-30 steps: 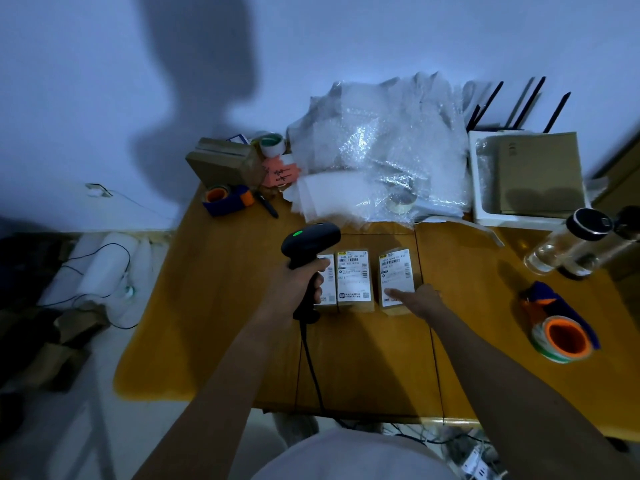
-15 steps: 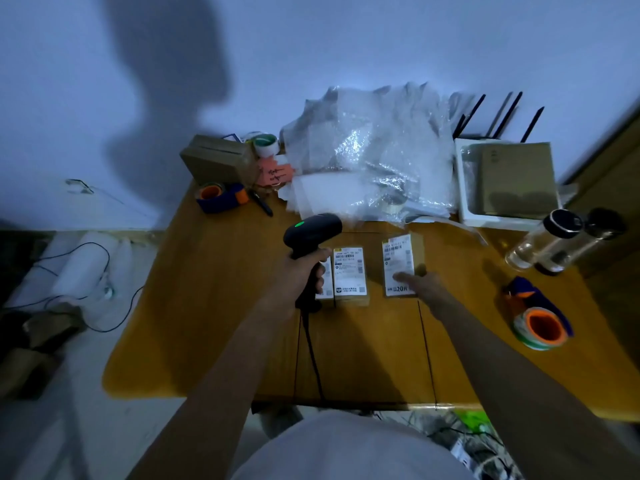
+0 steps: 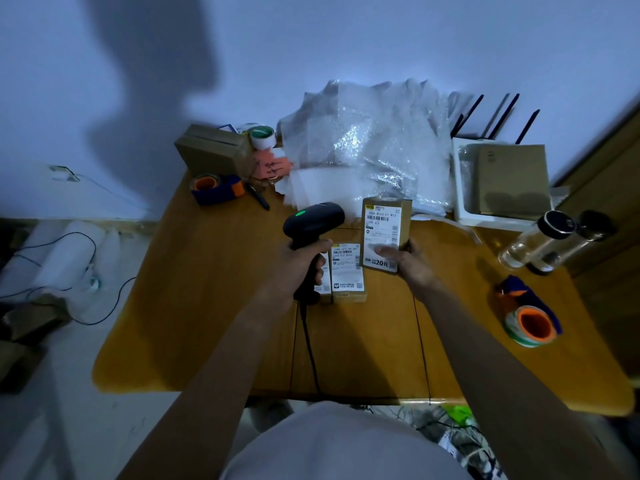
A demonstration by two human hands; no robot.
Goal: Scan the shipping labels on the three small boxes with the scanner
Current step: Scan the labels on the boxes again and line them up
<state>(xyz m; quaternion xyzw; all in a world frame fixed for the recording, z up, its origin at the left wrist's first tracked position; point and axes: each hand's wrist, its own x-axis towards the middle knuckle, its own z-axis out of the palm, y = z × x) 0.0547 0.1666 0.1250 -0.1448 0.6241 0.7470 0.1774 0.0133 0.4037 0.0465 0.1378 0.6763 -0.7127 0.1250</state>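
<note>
My left hand (image 3: 300, 263) grips the handle of a black corded scanner (image 3: 313, 221) with a green light on top, held above the table. My right hand (image 3: 407, 261) holds one small brown box (image 3: 383, 227) lifted off the table and tilted, its white shipping label facing me, just right of the scanner head. A second small box (image 3: 347, 271) lies flat on the wooden table (image 3: 214, 306) with its label up. The third box (image 3: 325, 287) lies beside it, mostly hidden behind my left hand and the scanner handle.
Crumpled bubble wrap (image 3: 374, 147) fills the back of the table. A cardboard box (image 3: 213, 148) and a tape dispenser (image 3: 216, 187) sit back left. A white tray (image 3: 464, 202) holding a brown carton is back right, with two bottles (image 3: 540, 242) and an orange tape roll (image 3: 531, 325) at the right.
My right hand has picked the rightmost box up off the table and raised it next to the scanner head. The left hand keeps holding the scanner in about the same place.
</note>
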